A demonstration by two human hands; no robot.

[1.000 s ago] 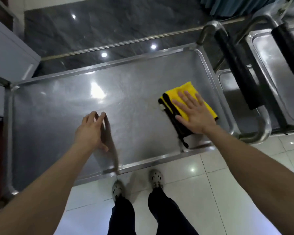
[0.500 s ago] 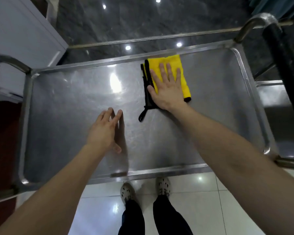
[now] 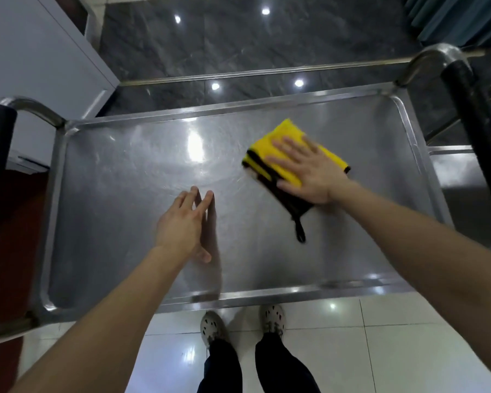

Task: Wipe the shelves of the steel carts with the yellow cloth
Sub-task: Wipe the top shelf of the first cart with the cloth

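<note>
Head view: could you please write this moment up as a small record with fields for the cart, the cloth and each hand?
top shelf: bare steel with a raised rim, a black-gripped handle at each end
yellow cloth: folded, black edging and loop, flat on the shelf's right half
right hand: flat on the cloth, fingers straight and spread, slightly blurred
left hand: fingers straight, holds nothing, near the shelf's middle; contact unclear
second cart: part of a shelf shows at the right edge
</note>
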